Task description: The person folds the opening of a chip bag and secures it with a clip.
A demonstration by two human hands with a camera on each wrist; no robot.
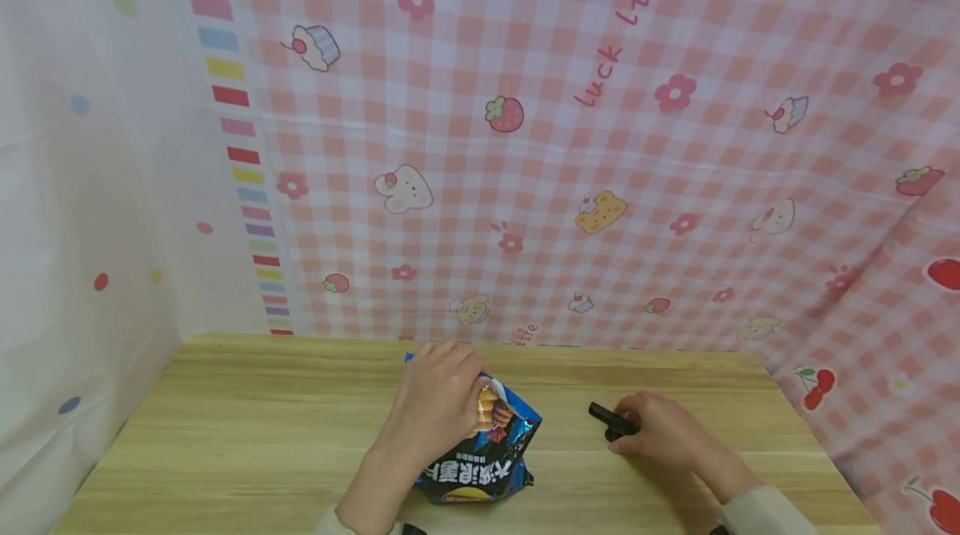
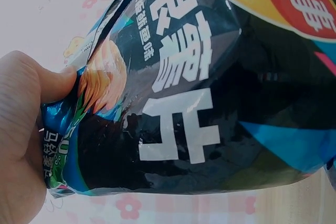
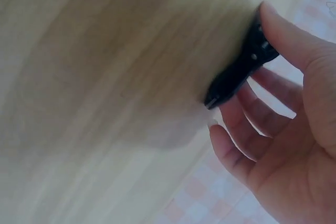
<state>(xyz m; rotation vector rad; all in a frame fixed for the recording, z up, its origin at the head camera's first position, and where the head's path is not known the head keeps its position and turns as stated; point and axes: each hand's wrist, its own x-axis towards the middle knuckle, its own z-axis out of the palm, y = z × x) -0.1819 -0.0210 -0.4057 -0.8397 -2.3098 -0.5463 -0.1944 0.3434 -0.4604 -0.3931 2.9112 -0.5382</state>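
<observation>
Pink checked cloth [image 1: 600, 143] with flowers, strawberries and bears hangs behind and to the right; white dotted sheet [image 1: 82, 185] on the left. Light wooden table [image 1: 247, 435] below. Left hand [image 1: 435, 402] grips the top of a dark blue crisp bag [image 1: 487, 460] near the table's middle, thumb pressed into the foil. Right hand [image 1: 660, 431], well apart from the bag, pinches a small black clip [image 1: 611, 420] between thumb and fingers, low over the wood.

One snack bag [image 1: 483, 452], one black clip [image 1: 611, 421]
</observation>
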